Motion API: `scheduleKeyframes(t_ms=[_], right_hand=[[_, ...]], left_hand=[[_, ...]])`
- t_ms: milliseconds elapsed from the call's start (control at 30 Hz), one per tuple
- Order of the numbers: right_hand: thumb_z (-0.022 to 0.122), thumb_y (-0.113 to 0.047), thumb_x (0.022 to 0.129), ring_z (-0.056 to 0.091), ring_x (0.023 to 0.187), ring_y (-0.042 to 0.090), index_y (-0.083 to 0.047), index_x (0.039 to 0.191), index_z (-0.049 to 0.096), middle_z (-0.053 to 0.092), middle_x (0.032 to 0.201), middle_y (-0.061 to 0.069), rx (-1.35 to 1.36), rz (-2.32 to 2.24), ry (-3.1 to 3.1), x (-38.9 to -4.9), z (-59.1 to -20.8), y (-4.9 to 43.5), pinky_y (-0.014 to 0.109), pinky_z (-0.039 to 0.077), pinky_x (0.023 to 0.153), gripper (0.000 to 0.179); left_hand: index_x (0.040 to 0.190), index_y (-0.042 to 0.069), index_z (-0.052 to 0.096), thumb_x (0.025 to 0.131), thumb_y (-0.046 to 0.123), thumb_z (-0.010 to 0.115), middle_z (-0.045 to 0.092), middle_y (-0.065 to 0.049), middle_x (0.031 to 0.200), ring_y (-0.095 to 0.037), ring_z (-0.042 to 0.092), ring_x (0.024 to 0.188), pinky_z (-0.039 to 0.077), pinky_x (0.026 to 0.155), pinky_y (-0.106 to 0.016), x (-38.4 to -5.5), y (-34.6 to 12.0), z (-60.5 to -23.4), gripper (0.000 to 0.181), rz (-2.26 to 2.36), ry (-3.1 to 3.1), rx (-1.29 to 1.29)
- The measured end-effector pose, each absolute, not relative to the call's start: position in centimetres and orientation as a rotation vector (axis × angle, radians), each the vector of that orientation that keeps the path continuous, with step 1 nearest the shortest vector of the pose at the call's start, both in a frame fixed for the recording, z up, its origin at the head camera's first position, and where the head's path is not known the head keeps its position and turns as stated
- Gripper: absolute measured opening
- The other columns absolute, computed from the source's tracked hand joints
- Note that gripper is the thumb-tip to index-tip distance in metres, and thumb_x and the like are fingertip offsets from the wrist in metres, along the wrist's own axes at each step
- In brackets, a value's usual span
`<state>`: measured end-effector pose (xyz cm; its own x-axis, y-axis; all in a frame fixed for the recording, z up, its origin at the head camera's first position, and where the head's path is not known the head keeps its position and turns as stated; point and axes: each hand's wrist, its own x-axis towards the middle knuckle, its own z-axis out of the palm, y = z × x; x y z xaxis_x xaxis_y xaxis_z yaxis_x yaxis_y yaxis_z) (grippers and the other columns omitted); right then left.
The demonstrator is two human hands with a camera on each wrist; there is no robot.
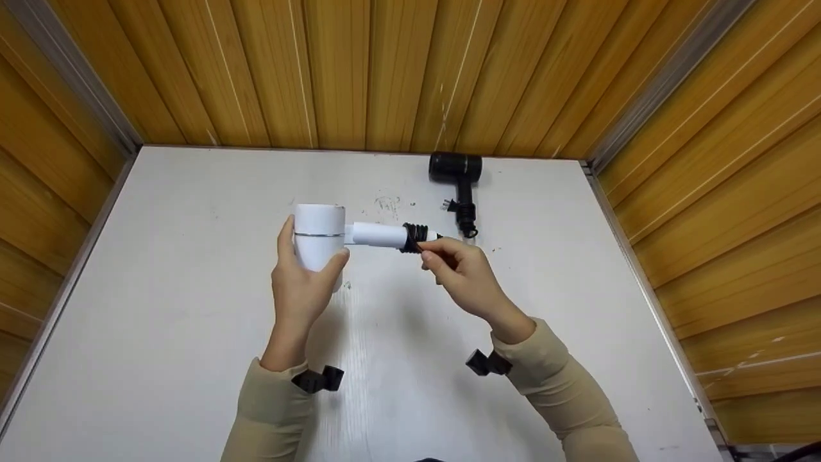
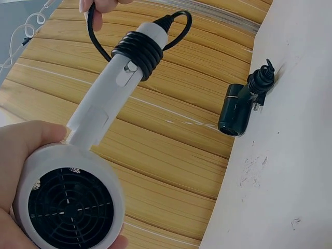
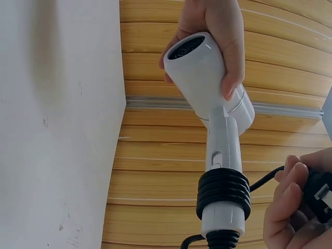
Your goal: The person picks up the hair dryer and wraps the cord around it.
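A white hair dryer (image 1: 320,247) is held up over the table, its handle (image 1: 381,235) pointing right. My left hand (image 1: 301,292) grips it round the body, thumb on the near side. In the left wrist view the black round grille (image 2: 71,207) at one end of the body shows. Black power cord (image 2: 138,54) is wound in several turns round the handle's lower part. My right hand (image 1: 467,274) pinches the cord's loose end beside the handle. Within its curled fingers the black plug (image 3: 319,193) shows in the right wrist view.
On the white table (image 1: 192,289), near its back edge, lies a black hair dryer (image 1: 456,168) with its cord bundled round the handle. Wood-patterned panel walls (image 1: 385,77) enclose the table at the back and both sides.
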<state>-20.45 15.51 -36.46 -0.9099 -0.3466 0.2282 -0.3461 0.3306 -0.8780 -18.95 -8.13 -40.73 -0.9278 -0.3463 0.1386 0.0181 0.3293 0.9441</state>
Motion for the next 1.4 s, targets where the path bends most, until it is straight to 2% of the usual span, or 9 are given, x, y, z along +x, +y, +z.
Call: scheduleKeyframes(t_ms=[200,300,700,800,967,1167,1267,1400], right_hand=[[0.055,-0.006,0.094,0.055,0.061,0.007,0.002,0.114,0.064,0.069,0.095,0.017,-0.582,-1.801,2.490,-19.5,-37.8,14.5,0.019,0.045,0.053,0.024],[0.055,-0.006,0.094,0.059,0.067,0.010,0.001,0.115,0.063,0.069,0.099,0.016,-0.535,-1.858,2.432,-18.9,-38.5,14.0,0.023,0.049,0.055,0.024],[0.059,-0.005,0.091,0.063,0.082,0.012,0.009,0.113,0.058,0.066,0.101,0.023,-0.320,-2.133,2.184,-18.4,-41.7,12.6,0.021,0.051,0.066,0.026],[0.062,-0.008,0.090,0.063,0.081,0.011,0.010,0.110,0.060,0.067,0.097,0.019,-0.275,-2.134,2.186,-18.7,-42.4,12.4,0.022,0.052,0.069,0.027],[0.064,-0.009,0.088,0.064,0.079,0.011,0.009,0.108,0.061,0.068,0.092,0.005,-0.217,-2.136,2.169,-19.3,-43.4,12.2,0.023,0.052,0.069,0.027],[0.066,-0.005,0.086,0.063,0.083,0.008,0.011,0.109,0.061,0.065,0.103,0.012,-0.182,-2.128,2.174,-20.7,-44.4,12.1,0.022,0.051,0.071,0.028],[0.068,-0.003,0.084,0.059,0.086,0.007,0.011,0.109,0.063,0.057,0.106,0.010,-0.146,-2.104,2.256,-21.5,-44.8,12.2,0.020,0.050,0.072,0.029],[0.073,-0.001,0.078,0.050,0.081,0.008,0.008,0.105,0.068,0.052,0.099,0.001,-0.112,-2.068,2.369,-22.4,-45.1,12.5,0.016,0.045,0.068,0.029]], left_hand=[[0.150,0.015,0.021,0.078,0.024,0.075,0.055,-0.018,0.124,-0.032,0.060,0.098,0.052,0.071,-0.050,-19.0,-8.1,-40.8,0.090,-1.657,-2.201,0.327],[0.150,0.016,0.020,0.078,0.024,0.075,0.055,-0.018,0.124,-0.031,0.059,0.098,0.052,0.072,-0.049,-19.0,-8.1,-40.8,0.090,-1.683,-2.178,0.346],[0.150,0.017,0.020,0.079,0.025,0.074,0.052,-0.018,0.126,-0.031,0.057,0.102,0.051,0.075,-0.050,-18.8,-7.9,-40.5,0.089,-1.753,-2.159,0.376],[0.150,0.017,0.020,0.079,0.025,0.073,0.052,-0.018,0.126,-0.031,0.056,0.103,0.052,0.075,-0.052,-18.8,-7.8,-40.4,0.088,-1.767,-2.165,0.387],[0.149,0.017,0.021,0.080,0.026,0.072,0.052,-0.018,0.124,-0.032,0.057,0.102,0.053,0.074,-0.053,-18.9,-7.8,-40.3,0.087,-1.784,-2.177,0.388],[0.149,0.016,0.021,0.081,0.026,0.072,0.051,-0.019,0.123,-0.032,0.057,0.102,0.053,0.074,-0.052,-19.0,-7.8,-40.3,0.085,-1.827,-2.199,0.389],[0.149,0.017,0.021,0.081,0.026,0.072,0.051,-0.018,0.122,-0.031,0.056,0.103,0.053,0.075,-0.051,-19.0,-7.7,-40.2,0.085,-1.868,-2.212,0.395],[0.148,0.017,0.022,0.081,0.026,0.072,0.050,-0.017,0.123,-0.031,0.056,0.104,0.053,0.076,-0.050,-19.0,-7.7,-40.1,0.085,-1.908,-2.221,0.393]])
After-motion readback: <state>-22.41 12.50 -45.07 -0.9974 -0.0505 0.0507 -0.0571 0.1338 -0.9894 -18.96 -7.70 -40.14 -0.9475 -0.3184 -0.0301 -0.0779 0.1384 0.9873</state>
